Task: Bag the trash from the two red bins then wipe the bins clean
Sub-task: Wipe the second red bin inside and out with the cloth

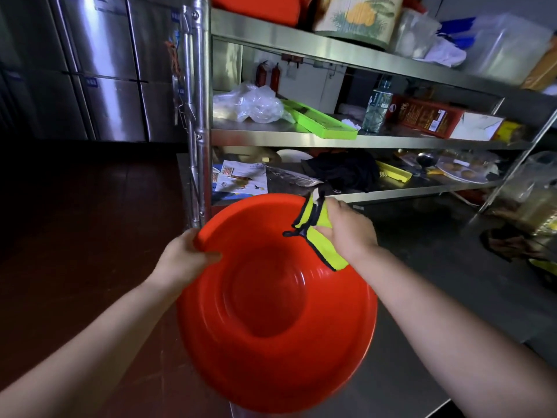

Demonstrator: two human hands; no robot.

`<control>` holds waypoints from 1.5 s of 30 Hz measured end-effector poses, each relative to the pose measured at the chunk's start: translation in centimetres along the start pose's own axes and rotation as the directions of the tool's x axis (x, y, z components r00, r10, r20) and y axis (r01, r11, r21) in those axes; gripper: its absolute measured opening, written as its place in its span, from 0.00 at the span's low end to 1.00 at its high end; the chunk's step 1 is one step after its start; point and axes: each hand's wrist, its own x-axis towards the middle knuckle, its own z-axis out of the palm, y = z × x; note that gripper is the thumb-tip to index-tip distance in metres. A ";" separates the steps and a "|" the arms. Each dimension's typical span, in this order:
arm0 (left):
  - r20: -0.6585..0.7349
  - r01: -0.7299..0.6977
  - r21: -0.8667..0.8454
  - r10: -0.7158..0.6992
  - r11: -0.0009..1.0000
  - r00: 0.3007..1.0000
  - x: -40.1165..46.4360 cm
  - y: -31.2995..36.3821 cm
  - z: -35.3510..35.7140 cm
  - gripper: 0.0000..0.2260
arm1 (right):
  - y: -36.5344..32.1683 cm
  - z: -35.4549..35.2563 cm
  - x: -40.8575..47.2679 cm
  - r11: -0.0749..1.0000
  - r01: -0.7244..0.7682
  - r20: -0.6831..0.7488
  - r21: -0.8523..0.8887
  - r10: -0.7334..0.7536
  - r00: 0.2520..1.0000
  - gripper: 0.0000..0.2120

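I'm seeing 1 red bin [271,312] and 1 yellow cloth [324,245], held up in front of the steel shelving [331,137]. My left hand [184,260] is gripping the bin's left rim, thumb curling inside. My right hand [346,230] is clutching the cloth, pressing it against the bin's upper right inner wall.

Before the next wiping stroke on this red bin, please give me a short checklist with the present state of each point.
1. Left hand grips the rim of the red bin: ok.
2. Right hand holds the yellow cloth: ok.
3. Cloth lies against the bin's inner wall: ok.
4. Bin free of trash: ok, none visible.
5. Bin already clean: cannot tell.
6. Second bin within reach: cannot tell.
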 end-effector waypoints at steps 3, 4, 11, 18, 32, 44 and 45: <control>0.123 -0.138 0.138 0.121 0.981 0.985 0.9 1.8 0.6 0.13 | -1.6 -1.3 1.7 0.982 0.189 -0.001 -0.007 -0.189 0.982 0.28; 0.135 -0.144 0.137 0.126 0.980 0.983 1.1 1.9 0.8 0.10 | -1.9 -1.4 2.1 0.976 0.216 -0.003 -0.011 -0.216 0.976 0.28; 0.013 -0.010 -0.153 0.012 0.988 1.000 0.9 0.3 0.7 0.07 | -0.7 0.1 1.9 0.998 0.001 0.051 0.066 -0.004 0.999 0.30; 0.018 -0.003 -0.207 0.006 0.978 1.000 0.8 -0.3 0.9 0.05 | -0.4 0.7 -1.6 0.995 -0.081 0.003 0.062 0.081 0.997 0.33; -0.162 0.147 -0.422 -0.233 0.895 0.959 -1.4 -2.3 1.4 0.07 | -2.2 1.5 -14.6 0.645 -0.620 0.245 0.446 0.578 0.778 0.30; -0.193 0.414 -0.527 -0.579 0.742 0.792 -5.8 -2.4 5.9 0.21 | 2.0 -2.1 -16.3 0.631 -0.357 0.067 0.689 0.435 0.898 0.23; -0.186 0.431 -0.514 -0.586 0.742 0.788 -6.2 -2.1 6.6 0.22 | 2.7 -2.3 -16.4 0.613 -0.329 0.053 0.718 0.424 0.904 0.23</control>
